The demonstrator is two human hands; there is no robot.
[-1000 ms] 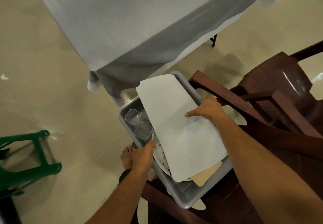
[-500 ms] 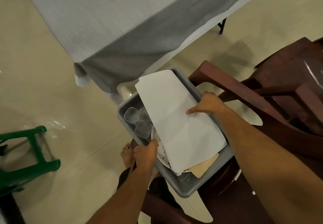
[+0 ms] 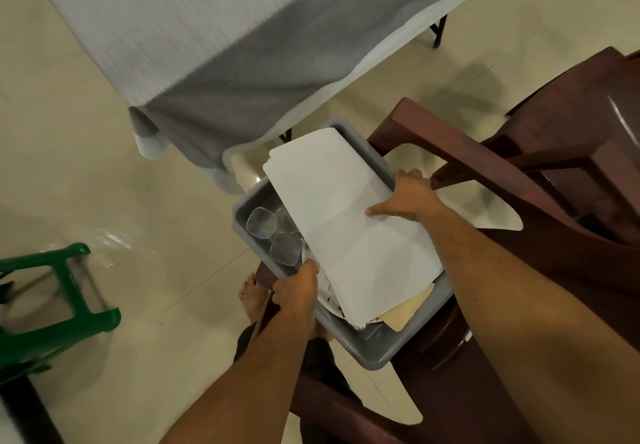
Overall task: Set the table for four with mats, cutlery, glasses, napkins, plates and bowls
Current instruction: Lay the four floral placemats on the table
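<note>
Lifted slightly, grey plastic tub [image 3: 372, 348] gripped by my left hand [image 3: 298, 293] and right hand [image 3: 412, 198]; white rectangular mats [image 3: 343, 222] lie lengthwise toward the cloth-covered table [image 3: 207, 28], clear glasses [image 3: 273, 236] beside.

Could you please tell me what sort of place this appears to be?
Probably a dining hall or a home's eating area: a table draped in a grey cloth, dark plastic chairs and a green stool on a glossy tiled floor.
</note>
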